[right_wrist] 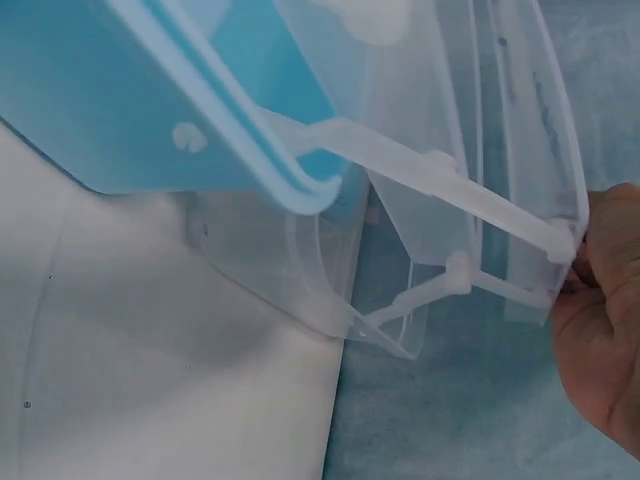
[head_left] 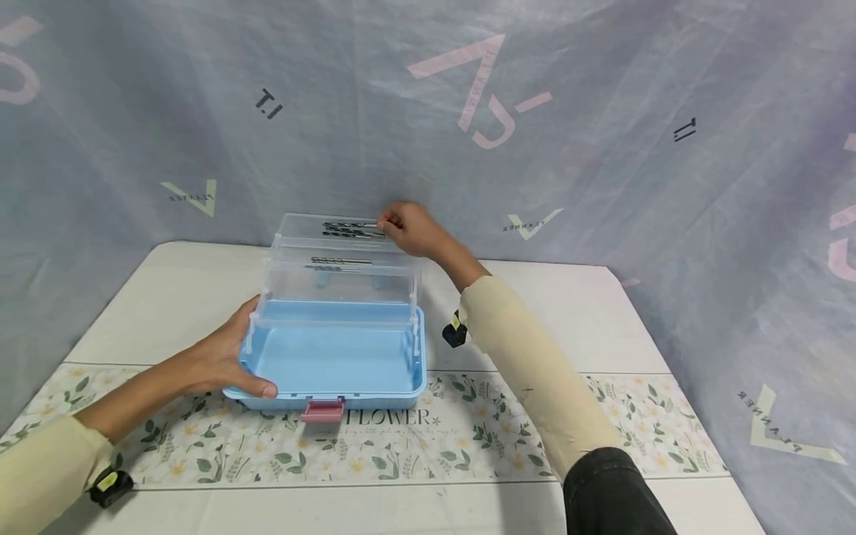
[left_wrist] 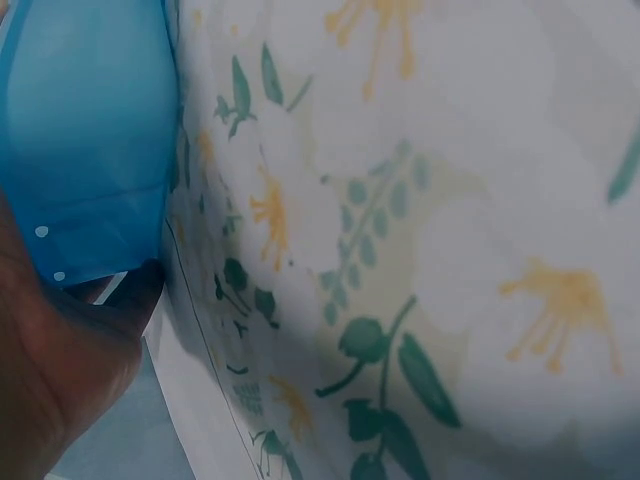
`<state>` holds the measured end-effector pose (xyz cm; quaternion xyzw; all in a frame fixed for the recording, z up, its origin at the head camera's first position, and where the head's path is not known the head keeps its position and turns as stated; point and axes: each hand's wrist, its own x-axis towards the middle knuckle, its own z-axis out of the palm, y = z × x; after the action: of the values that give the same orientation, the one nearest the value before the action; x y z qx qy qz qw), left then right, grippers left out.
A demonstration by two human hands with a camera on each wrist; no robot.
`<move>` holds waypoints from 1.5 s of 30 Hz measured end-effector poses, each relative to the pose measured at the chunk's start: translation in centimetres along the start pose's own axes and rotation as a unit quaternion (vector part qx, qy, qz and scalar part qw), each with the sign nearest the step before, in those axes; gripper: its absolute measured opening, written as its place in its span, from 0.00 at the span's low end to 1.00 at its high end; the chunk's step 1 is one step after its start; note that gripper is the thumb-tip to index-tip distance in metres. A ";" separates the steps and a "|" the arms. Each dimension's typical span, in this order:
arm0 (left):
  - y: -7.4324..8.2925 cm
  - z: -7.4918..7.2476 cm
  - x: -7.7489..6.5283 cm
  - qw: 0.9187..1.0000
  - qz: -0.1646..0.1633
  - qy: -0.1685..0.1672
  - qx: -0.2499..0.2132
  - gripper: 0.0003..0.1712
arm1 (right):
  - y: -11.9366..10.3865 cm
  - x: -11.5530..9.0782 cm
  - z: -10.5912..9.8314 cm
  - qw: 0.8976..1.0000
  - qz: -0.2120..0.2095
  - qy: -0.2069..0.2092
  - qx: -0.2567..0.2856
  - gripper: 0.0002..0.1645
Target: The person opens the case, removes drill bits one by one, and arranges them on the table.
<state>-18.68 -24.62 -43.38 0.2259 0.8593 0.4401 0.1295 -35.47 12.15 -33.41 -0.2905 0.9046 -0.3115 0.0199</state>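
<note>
A light blue storage box stands with its cantilever trays swung up and back. My left hand grips its left side, thumb over the front rim and the other fingers behind; the left wrist view shows the same hand round the box's end. Several dark drill bits lie in the clear upper tray, and more bits lie in the clear tray below. At the upper tray's right end, my right hand pinches the edge with curled fingers, close beside the bits' ends.
White hinge arms link the trays to the box. A pink latch hangs at the box front. The box stands on a white table with a floral strip. A grey-blue printed cloth hangs right behind the trays.
</note>
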 end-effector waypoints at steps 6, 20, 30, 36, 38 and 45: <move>0.2 0.0 0.0 1.000 -0.007 0.001 0.010 0.97 | 0.7 -0.7 -1.1 0.995 0.006 0.010 0.101 0.17; 0.0 0.2 0.2 1.000 -0.003 -0.001 -0.004 0.97 | 2.1 -2.4 -2.2 0.959 0.067 0.011 0.275 0.15; 0.1 0.1 0.0 1.000 0.004 0.002 -0.003 0.96 | 3.7 -3.5 -2.8 0.941 0.087 0.020 0.327 0.15; 0.0 0.0 0.1 1.000 0.009 0.002 -0.010 0.96 | 4.6 -4.4 -3.7 0.941 0.094 0.025 0.324 0.16; -0.1 0.0 0.1 1.000 0.011 0.002 -0.016 0.96 | 5.0 -4.8 -4.0 0.941 0.096 0.029 0.324 0.18; -0.2 0.0 0.0 1.000 0.014 0.006 -0.018 0.96 | 7.2 -6.4 -5.0 0.931 0.109 0.041 0.347 0.21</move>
<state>-18.76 -24.72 -43.50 0.2328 0.8488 0.4588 0.1220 -34.95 22.98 -34.44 -0.1516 0.7663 -0.6134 0.1163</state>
